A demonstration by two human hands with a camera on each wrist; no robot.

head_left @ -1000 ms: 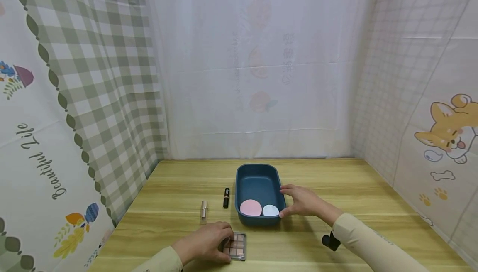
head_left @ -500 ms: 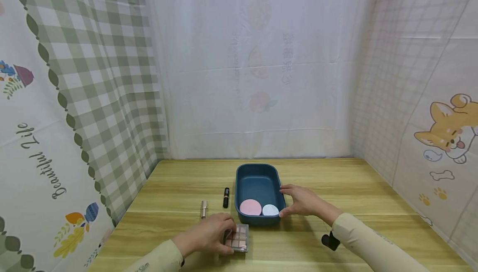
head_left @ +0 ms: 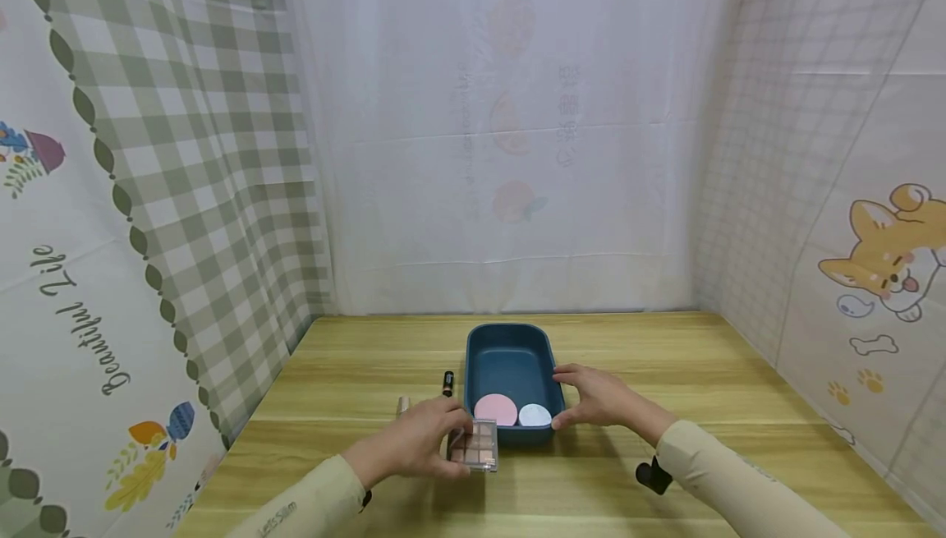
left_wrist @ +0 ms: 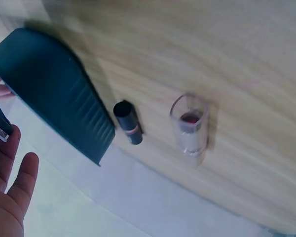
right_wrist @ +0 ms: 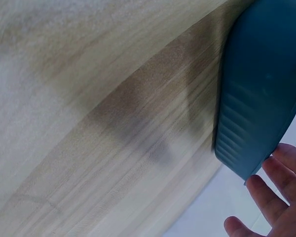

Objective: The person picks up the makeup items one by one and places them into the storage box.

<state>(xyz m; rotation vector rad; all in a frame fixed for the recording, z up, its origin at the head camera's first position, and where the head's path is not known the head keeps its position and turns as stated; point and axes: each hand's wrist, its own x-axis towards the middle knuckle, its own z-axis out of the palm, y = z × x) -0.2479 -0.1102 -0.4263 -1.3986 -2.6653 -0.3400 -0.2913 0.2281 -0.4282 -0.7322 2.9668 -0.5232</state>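
Note:
My left hand holds an eyeshadow palette by its left side, above the table in front of the blue bin. The palette has a clear case and several beige-brown pans, and overlaps the bin's front left corner in the head view. Only a sliver of it shows at the edge of the left wrist view. My right hand rests at the bin's right side, fingertips touching the rim in the right wrist view. Inside the bin, at its front, lie a pink round piece and a smaller white round one.
Left of the bin lies a black lipstick tube. Beside it is a lipstick with a clear cap, partly hidden behind my left hand in the head view. Fabric curtains enclose the wood-grain table at the back and both sides.
My left hand has lifted the palette from the table and carried it forward and slightly right, up to the bin's front. The right hand and the bin have stayed in place.

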